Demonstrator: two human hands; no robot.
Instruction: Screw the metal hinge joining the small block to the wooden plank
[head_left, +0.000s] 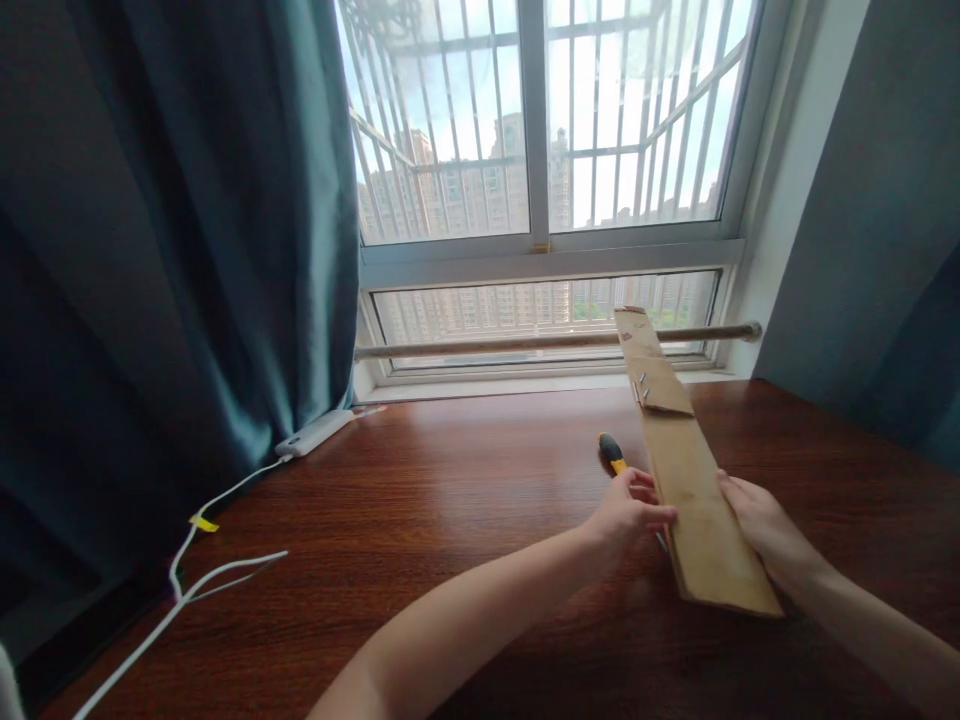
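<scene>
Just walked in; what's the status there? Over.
Left hand, right hand on opposite edges of board. Metal pins near far end. Black-and-yellow handle close by left hand.

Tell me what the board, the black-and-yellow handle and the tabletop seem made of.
Board: likely wood, perhaps plywood, unpainted; pale tan, ragged far end.
Handle: probably plastic, possibly rubber-coated, dull; rounded shape, two colours.
Tabletop: wood or wood-look laminate, glossy; reddish-brown grain, reflected window light.
</scene>
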